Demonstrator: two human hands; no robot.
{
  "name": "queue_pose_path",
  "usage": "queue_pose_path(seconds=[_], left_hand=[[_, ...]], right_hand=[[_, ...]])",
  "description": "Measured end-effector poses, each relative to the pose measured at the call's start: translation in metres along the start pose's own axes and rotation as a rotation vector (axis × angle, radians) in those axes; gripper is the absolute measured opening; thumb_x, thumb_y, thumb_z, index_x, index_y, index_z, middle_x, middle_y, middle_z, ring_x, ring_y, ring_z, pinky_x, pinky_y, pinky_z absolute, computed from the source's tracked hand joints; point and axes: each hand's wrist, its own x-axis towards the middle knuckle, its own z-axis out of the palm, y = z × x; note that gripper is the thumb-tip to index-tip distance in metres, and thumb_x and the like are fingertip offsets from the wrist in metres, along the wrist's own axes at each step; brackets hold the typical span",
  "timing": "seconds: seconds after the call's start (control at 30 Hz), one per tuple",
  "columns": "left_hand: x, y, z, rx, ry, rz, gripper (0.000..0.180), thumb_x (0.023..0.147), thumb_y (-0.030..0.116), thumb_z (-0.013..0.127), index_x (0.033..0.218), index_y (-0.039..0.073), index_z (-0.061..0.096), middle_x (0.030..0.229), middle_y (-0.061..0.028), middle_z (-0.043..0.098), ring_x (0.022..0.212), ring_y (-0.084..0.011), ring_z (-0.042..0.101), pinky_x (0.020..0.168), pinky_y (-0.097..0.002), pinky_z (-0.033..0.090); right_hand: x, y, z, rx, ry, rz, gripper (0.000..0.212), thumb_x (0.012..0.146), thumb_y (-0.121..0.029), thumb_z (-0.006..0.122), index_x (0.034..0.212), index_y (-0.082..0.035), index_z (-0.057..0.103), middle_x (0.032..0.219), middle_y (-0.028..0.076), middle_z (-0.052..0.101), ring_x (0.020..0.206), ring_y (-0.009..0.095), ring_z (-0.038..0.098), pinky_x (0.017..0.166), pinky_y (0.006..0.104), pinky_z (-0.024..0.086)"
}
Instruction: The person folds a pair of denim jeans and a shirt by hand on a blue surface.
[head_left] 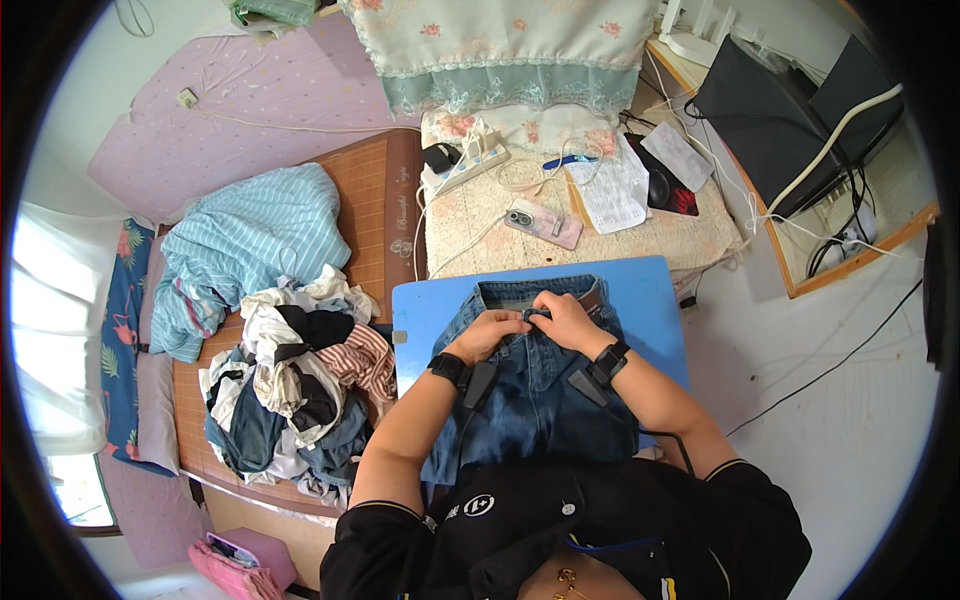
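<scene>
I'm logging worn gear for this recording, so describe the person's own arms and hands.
The left hand and right hand are bare. Each wrist wears a black band with a dark, tapered module. A black cable shows by the right forearm. The short black sleeves have thin yellowish edging.

Forearms (412, 425) angled inward, left fingers (508, 323) pinched, right fingers (547, 303) curled

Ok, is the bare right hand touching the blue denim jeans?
Touching. The head view shows the bare right hand pinching the blue denim jeans at the front of the waist, with no gap.
</scene>
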Motion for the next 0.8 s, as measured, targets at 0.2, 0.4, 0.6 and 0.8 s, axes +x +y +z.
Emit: queue_pose_path(seconds=[0.2,0.4,0.6,0.8], left_hand=[[0.003,-0.013,-0.004,0.294,0.050,-0.042,0.008,0.078,0.004,0.058,0.083,0.000,0.062,0.078,-0.0004,0.060,0.068,-0.0053,0.052,0.062,-0.0180,0.041],[-0.001,-0.012,0.002,0.314,0.077,-0.006,0.010,0.079,0.004,0.056,0.085,-0.001,0.062,0.079,-0.0012,0.061,0.070,-0.0071,0.053,0.065,-0.0193,0.042],[-0.003,-0.003,0.001,0.292,0.014,0.008,0.010,0.078,0.002,0.058,0.086,-0.002,0.063,0.080,-0.0018,0.061,0.072,-0.0078,0.054,0.067,-0.0203,0.043],[-0.004,0.004,0.000,0.349,-0.068,0.030,0.013,0.078,0.001,0.059,0.090,-0.002,0.063,0.083,-0.0006,0.061,0.072,-0.0063,0.053,0.068,-0.0195,0.043]], right_hand=[[-0.005,-0.009,-0.010,0.171,-0.146,0.091,0.020,0.073,-0.010,0.064,0.086,0.001,0.053,0.080,0.015,0.061,0.077,0.028,0.060,0.068,0.0338,0.046],[-0.008,-0.008,-0.016,0.160,-0.228,0.063,0.023,0.073,-0.005,0.059,0.094,0.001,0.050,0.090,0.016,0.059,0.087,0.028,0.058,0.076,0.0350,0.045],[-0.015,-0.010,-0.016,0.239,-0.143,-0.006,0.025,0.071,-0.002,0.056,0.094,0.000,0.045,0.089,0.019,0.059,0.090,0.034,0.057,0.077,0.0366,0.045],[-0.016,-0.011,-0.024,0.411,-0.167,0.074,0.023,0.072,0.002,0.054,0.092,-0.001,0.045,0.086,0.015,0.058,0.084,0.023,0.059,0.074,0.0305,0.045]])
